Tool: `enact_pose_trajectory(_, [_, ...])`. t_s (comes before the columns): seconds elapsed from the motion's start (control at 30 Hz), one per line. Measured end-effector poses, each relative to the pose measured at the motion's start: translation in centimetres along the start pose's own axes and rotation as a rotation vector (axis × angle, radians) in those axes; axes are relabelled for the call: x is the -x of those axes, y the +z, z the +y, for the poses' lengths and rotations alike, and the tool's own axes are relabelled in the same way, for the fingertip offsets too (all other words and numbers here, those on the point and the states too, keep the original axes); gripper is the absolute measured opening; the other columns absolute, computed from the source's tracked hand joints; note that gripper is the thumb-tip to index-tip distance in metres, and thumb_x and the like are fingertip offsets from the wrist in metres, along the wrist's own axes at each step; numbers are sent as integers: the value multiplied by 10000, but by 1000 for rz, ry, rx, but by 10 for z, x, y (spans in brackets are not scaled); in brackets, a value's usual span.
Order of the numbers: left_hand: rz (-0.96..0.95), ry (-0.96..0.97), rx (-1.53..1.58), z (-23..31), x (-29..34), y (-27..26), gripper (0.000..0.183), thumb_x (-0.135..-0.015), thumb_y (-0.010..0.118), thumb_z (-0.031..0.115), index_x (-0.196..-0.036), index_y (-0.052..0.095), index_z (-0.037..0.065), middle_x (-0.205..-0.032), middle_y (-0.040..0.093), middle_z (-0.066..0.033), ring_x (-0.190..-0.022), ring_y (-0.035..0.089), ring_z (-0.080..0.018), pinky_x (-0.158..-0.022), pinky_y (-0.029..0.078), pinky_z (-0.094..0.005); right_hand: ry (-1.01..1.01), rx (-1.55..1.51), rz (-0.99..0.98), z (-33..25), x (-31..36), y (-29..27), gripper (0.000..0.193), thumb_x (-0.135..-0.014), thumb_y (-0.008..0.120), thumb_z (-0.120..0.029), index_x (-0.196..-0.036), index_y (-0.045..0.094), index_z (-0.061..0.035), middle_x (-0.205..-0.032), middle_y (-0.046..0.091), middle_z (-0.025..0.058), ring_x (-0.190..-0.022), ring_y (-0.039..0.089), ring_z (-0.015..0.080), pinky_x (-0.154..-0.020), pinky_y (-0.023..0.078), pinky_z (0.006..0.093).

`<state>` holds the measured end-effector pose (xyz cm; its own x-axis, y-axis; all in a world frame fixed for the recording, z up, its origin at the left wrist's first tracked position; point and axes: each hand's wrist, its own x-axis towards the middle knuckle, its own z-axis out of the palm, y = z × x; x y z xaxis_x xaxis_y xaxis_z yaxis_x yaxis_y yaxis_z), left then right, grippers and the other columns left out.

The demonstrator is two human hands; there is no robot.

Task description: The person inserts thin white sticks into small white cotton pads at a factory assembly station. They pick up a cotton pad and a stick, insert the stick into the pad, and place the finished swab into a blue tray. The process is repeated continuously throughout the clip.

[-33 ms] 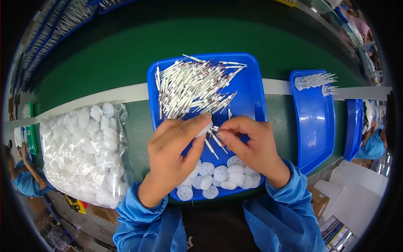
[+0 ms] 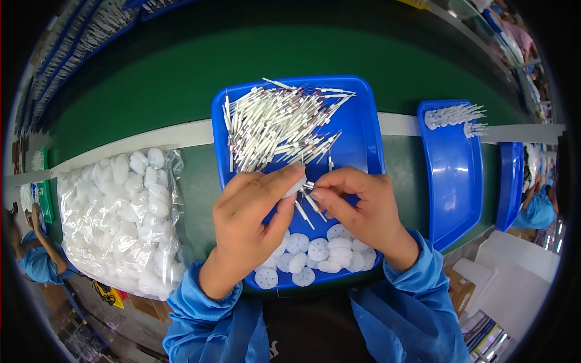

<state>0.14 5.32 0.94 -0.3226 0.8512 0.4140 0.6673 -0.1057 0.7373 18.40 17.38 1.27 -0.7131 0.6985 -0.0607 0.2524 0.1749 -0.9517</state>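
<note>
Over the near half of a blue tray [image 2: 372, 130], my left hand [image 2: 249, 209] pinches a small white plastic disc [image 2: 294, 187] between thumb and fingers. Several thin white rods [image 2: 304, 215] stick out from the disc and point down toward me. My right hand [image 2: 366, 202] is closed at the disc's right side, thumb and forefinger on the metallic end of a thin rod [image 2: 308, 186]. A heap of white rods with dark tips [image 2: 278, 127] fills the tray's far left. Loose white discs with small holes [image 2: 340, 257] lie along its near edge, below my hands.
Left of the tray lies a clear plastic bag [image 2: 121, 218] full of white discs. To the right, a second blue tray [image 2: 454, 187] holds discs fitted with rods [image 2: 454, 116] at its far end. Another blue tray [image 2: 509, 187] stands beyond. Co-workers in blue [image 2: 42, 257] sit at both sides.
</note>
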Motion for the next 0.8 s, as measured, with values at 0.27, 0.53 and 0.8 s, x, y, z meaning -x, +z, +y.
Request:
enact_pose_trajectory(0.27, [-41,8,-185,10,6,6,413,-818,820,-45,-1226,805,10,-863,777,-110,-711,712,-233,-654,565,-339,-351,460,122,3,-4,3,132,-883,884,-161,-963,807,-90,-809,786,84,-666,760,275,-589,587,352])
enact_pose_trajectory(0.53, [-69,-192,35,13,12,7,461,-826,892,63,-1272,780,19,-955,802,-88,-784,717,-218,-663,573,-330,-259,269,108,7,-5,6,134,-886,878,-117,-993,812,-71,-875,807,86,-699,779,249,-633,606,337])
enact_pose_trajectory(0.8, [-30,-105,144,9,-5,-4,496,-748,952,56,-1213,779,75,-1142,776,-84,-985,692,-259,-793,556,-355,-305,-13,10,0,-13,-15,326,-868,859,15,-1180,779,-33,-1038,766,103,-965,752,219,-891,587,346])
